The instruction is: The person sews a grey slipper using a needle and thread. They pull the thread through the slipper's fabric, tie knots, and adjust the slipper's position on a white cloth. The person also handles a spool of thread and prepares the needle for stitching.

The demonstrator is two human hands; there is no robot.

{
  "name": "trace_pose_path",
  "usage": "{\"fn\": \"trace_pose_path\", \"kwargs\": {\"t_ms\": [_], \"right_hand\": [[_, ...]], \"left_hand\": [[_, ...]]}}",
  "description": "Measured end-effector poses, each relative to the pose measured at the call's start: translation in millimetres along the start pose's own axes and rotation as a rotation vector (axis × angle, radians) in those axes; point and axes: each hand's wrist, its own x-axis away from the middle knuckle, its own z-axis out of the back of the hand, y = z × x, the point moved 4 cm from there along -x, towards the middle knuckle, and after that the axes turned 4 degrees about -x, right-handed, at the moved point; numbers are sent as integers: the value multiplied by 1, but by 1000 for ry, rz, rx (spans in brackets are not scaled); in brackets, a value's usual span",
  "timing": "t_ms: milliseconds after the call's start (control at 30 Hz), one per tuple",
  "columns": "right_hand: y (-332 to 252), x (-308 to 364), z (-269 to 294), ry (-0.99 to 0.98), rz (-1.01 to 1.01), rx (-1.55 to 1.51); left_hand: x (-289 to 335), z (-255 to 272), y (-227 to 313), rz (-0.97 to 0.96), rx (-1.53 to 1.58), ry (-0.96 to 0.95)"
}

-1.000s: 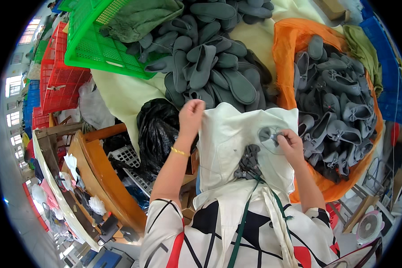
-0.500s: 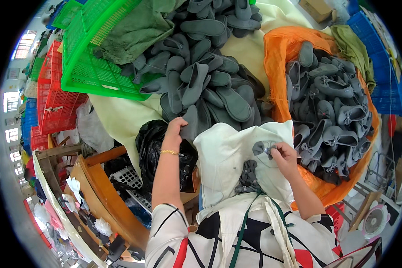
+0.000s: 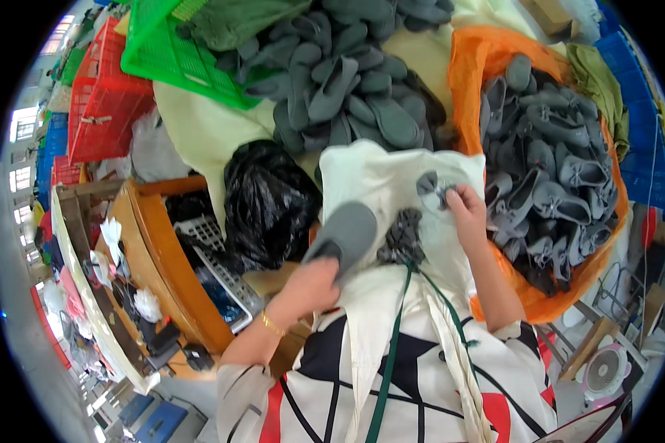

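My left hand is closed round one end of a grey slip-on shoe, its rounded toe pointing up and away over my lap. In my right hand, thumb and fingers pinch a small grey bow above the white cloth. Several more dark grey bows lie heaped on the cloth between my hands. Beyond it, a big pile of grey shoes spreads over a pale yellow sheet. To the right, an orange sack holds many grey shoes with bows on them.
A green crate leans over the pile at far left, with a red crate beside it. Left of my lap are a black plastic bag and a wooden drawer unit. A pink-rimmed fan stands at lower right.
My left hand has drawn a shoe from the pile back toward my lap. The right hand still pinches the bow. The whole view has shifted, with the pile now higher in the picture.
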Motion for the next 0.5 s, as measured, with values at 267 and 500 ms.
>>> {"fn": "trace_pose_path", "kwargs": {"t_ms": [267,500], "right_hand": [[8,35,-50,-73,-90,-256],[3,74,-118,-525,207,470]], "left_hand": [[-45,-27,19,74,1761,391],[-47,-41,29,180,1962,550]]}}
